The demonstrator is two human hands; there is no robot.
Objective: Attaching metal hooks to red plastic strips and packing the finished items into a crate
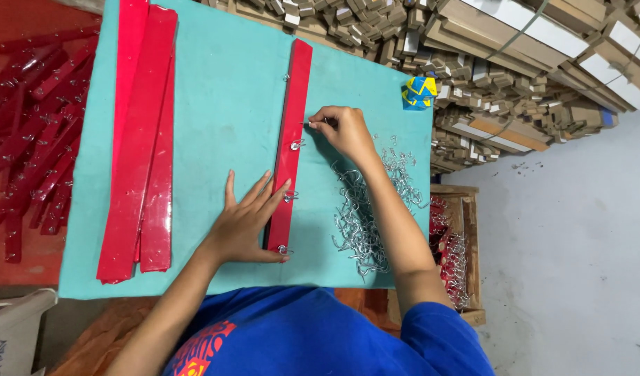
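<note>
On one red strip point(290, 146), three hooks point(297, 145), two hands.

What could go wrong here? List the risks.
The right hand pinches a small metal hook at the red strip; a slip could prick the fingers. The left hand steadies only the strip's near end, so it might pivot. The loose hook pile may snag the forearm.

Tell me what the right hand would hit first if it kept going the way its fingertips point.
The right hand, pinching a small metal hook, points toward the red strip. It would likely meet that strip's near edge first, just above a hook already fixed there, though depth is unclear.
</note>
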